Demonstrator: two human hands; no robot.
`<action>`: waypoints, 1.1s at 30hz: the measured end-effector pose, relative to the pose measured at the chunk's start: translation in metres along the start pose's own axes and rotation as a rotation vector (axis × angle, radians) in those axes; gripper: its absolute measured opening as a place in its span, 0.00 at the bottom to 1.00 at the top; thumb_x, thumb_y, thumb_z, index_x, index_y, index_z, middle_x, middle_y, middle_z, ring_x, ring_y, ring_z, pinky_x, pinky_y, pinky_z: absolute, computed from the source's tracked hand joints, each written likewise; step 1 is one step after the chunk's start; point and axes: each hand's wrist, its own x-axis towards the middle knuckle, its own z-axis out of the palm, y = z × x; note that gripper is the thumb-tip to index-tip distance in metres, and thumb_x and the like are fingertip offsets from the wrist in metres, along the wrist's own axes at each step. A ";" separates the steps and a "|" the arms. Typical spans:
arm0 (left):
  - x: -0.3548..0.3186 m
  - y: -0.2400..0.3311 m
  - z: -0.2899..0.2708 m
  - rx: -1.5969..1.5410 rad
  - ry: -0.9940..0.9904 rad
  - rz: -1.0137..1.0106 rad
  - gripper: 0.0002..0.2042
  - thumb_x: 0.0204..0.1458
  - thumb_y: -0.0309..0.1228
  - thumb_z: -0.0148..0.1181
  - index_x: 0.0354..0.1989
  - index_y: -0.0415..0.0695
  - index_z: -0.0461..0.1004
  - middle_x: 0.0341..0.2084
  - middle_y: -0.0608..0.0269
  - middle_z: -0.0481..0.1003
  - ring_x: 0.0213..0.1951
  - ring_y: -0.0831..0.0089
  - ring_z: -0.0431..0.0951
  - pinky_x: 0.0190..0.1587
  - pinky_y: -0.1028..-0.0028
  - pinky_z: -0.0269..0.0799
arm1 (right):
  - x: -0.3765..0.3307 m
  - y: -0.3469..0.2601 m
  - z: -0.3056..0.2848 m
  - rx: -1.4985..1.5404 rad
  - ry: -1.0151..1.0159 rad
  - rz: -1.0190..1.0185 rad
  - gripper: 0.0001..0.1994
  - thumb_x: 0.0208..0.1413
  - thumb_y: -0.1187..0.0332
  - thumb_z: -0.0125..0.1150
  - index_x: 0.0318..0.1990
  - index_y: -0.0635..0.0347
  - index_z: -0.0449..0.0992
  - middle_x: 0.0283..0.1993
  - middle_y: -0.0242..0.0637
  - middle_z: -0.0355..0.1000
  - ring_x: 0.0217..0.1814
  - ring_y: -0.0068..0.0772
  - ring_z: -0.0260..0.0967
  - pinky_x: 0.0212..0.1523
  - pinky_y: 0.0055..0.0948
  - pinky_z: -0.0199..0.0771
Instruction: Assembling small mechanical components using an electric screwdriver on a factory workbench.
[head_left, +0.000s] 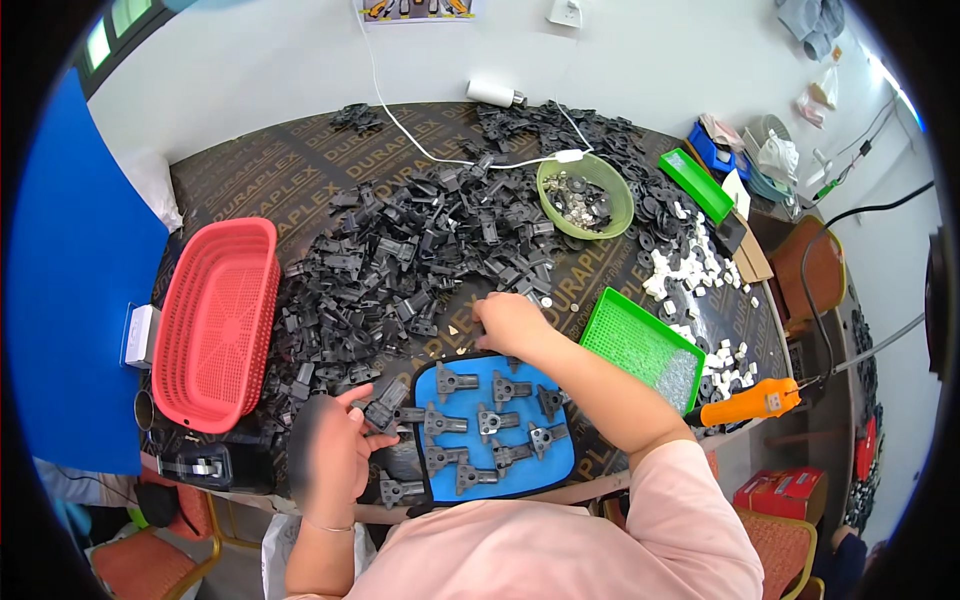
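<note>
Left of the frame's lower centre, a black plastic part was clamped between the fingers of the left hand. Near mid-frame, the right hand hung beside a heap of black pieces; whether its fingers were together could not be told. At lower centre, a blue mat carried similar parts. Farther out on the table lay a red basket at left, a green tray and an orange tool at right.
</note>
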 end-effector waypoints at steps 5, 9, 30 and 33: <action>-0.003 0.000 0.004 0.016 -0.018 0.005 0.16 0.58 0.27 0.45 0.55 0.38 0.66 0.29 0.62 0.73 0.34 0.68 0.77 0.36 0.65 0.80 | -0.002 0.013 -0.003 0.336 0.089 -0.002 0.19 0.43 0.49 0.66 0.35 0.55 0.80 0.34 0.44 0.76 0.39 0.45 0.74 0.42 0.38 0.73; -0.005 -0.003 -0.006 0.007 -0.025 0.023 0.16 0.58 0.26 0.45 0.54 0.38 0.66 0.29 0.62 0.73 0.34 0.69 0.77 0.36 0.66 0.79 | 0.003 0.080 -0.035 0.152 0.308 0.420 0.14 0.48 0.54 0.62 0.32 0.55 0.80 0.32 0.42 0.77 0.37 0.42 0.75 0.40 0.38 0.74; -0.004 -0.009 0.009 0.093 -0.075 -0.050 0.16 0.58 0.28 0.48 0.54 0.39 0.66 0.35 0.63 0.74 0.35 0.73 0.76 0.38 0.68 0.78 | -0.010 0.132 -0.003 -0.071 0.248 0.160 0.07 0.37 0.69 0.64 0.25 0.59 0.74 0.31 0.46 0.72 0.36 0.48 0.71 0.40 0.42 0.72; -0.006 -0.012 0.017 0.043 -0.111 -0.086 0.15 0.58 0.28 0.48 0.54 0.40 0.67 0.34 0.66 0.72 0.35 0.75 0.75 0.39 0.67 0.78 | -0.028 0.112 -0.012 0.096 0.389 0.190 0.15 0.37 0.72 0.62 0.36 0.62 0.69 0.26 0.45 0.71 0.32 0.51 0.71 0.35 0.42 0.71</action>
